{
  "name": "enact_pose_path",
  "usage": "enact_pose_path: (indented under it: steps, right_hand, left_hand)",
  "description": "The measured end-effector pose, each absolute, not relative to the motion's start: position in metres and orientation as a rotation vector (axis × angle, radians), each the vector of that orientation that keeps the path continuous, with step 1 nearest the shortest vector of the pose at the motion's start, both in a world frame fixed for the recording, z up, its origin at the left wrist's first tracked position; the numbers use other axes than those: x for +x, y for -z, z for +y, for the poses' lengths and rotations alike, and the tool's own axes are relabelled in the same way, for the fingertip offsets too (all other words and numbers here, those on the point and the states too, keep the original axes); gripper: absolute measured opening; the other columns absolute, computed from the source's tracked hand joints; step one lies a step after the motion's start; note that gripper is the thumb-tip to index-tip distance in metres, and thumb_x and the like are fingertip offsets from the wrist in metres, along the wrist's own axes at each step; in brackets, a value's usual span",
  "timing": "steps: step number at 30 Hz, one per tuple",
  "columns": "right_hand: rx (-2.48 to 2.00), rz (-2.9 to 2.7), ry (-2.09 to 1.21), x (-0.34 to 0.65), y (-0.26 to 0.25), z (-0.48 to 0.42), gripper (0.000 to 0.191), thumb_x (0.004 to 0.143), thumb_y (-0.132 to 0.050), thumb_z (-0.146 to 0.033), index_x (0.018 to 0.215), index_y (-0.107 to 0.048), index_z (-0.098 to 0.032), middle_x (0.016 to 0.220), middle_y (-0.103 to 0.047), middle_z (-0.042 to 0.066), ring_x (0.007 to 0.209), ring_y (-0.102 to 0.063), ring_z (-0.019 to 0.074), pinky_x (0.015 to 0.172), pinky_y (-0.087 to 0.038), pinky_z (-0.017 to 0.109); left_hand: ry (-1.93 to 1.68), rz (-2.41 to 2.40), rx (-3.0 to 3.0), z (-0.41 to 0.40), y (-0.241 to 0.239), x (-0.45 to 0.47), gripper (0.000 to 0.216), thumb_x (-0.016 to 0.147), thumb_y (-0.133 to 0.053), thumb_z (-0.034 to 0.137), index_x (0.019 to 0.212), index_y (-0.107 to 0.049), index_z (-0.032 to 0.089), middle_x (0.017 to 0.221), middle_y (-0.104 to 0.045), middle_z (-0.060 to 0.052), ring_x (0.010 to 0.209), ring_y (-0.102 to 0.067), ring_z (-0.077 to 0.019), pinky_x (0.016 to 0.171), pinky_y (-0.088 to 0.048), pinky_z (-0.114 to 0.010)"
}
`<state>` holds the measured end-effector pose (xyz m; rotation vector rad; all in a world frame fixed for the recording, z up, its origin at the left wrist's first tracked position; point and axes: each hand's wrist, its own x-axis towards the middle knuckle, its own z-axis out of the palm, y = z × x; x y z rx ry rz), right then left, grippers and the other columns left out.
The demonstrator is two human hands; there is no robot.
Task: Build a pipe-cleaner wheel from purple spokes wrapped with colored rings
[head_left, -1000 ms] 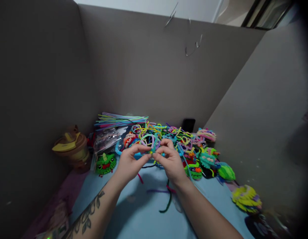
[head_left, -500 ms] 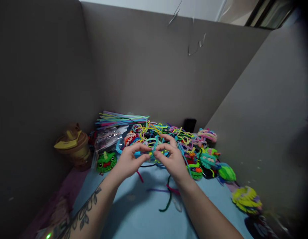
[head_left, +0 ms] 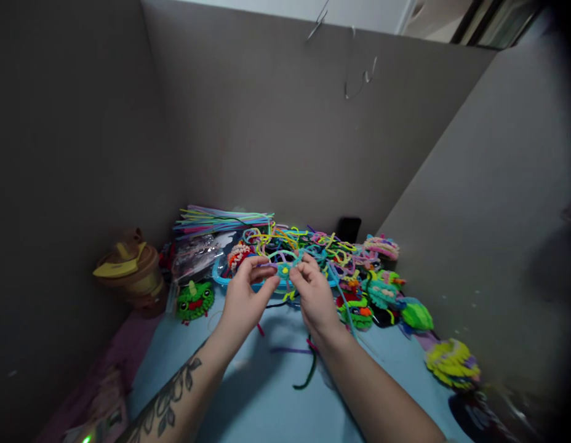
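Observation:
My left hand (head_left: pixel 245 295) and my right hand (head_left: pixel 314 294) meet above the light blue table (head_left: pixel 248 400). Both pinch a small pipe-cleaner piece (head_left: pixel 284 269), teal with a yellow centre and loose teal and purple ends arching up from it. The fingers of each hand are closed on its sides. Just behind the hands lies a tangled heap of coloured pipe cleaners (head_left: pixel 308 243).
A green frog-like pipe-cleaner figure (head_left: pixel 195 299) sits left of the hands, a brown and yellow lidded cup (head_left: pixel 128 274) further left. Several finished woven pieces (head_left: pixel 387 292) lie to the right, a yellow one (head_left: pixel 451 363) nearest. Loose strands (head_left: pixel 308 369) lie under my wrists. Grey partition walls surround the table.
Both hands have lifted a little and turned the piece, so its teal and yellow face now shows between the fingertips. The view has shifted slightly.

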<state>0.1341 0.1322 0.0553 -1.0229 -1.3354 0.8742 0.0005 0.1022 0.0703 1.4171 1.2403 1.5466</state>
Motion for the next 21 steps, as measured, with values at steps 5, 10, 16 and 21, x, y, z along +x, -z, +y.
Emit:
enact_pose_path:
  steps: [5, 10, 16, 21]
  right_hand:
    - [-1.045, -1.26, -0.928, 0.127, -0.051, 0.129, 0.021, 0.074, -0.061, -0.037, 0.063, -0.058, -0.02, 0.098, -0.056, 0.006, 0.123, -0.038, 0.0229, 0.101, -0.025, 0.034]
    - [-1.033, -1.217, -0.977, 0.125, -0.051, 0.128, 0.02, 0.074, -0.061, -0.036, 0.061, -0.058, -0.02, 0.095, -0.058, 0.005, 0.124, -0.037, 0.0235, 0.1, -0.026, 0.034]
    - [-1.026, -1.256, -1.006, 0.122, -0.053, 0.127, 0.023, 0.074, -0.061, -0.039, 0.061, -0.059, -0.02, 0.087, -0.059, 0.005, 0.117, -0.042, 0.0251, 0.1, -0.028, 0.037]
    - [-0.983, -1.314, -1.013, 0.121, -0.048, 0.125, 0.027, 0.072, -0.065, -0.04, 0.092, -0.065, -0.022, 0.116, -0.055, 0.007, 0.117, -0.044, 0.0247, 0.095, -0.037, 0.036]
  left_hand:
    - [-1.578, 1.274, 1.523, 0.101, -0.065, 0.005, 0.025, 0.071, -0.066, 0.018, 0.096, -0.064, 0.019, 0.094, -0.07, -0.005, 0.087, -0.066, -0.0179, 0.08, -0.052, -0.03]
    - [-1.571, 1.287, 1.611, 0.103, -0.063, 0.001, 0.019, 0.069, -0.068, 0.018, 0.088, -0.071, 0.018, 0.089, -0.073, -0.004, 0.083, -0.067, -0.0176, 0.079, -0.053, -0.03]
    - [-1.578, 1.269, 1.465, 0.105, -0.065, -0.001, 0.018, 0.067, -0.069, 0.019, 0.085, -0.071, 0.017, 0.083, -0.073, -0.004, 0.075, -0.067, -0.0163, 0.073, -0.055, -0.027]
    - [-1.624, 1.277, 1.336, 0.106, -0.068, -0.005, 0.021, 0.068, -0.07, 0.024, 0.087, -0.07, 0.016, 0.086, -0.072, -0.005, 0.078, -0.067, -0.0173, 0.076, -0.054, -0.03]
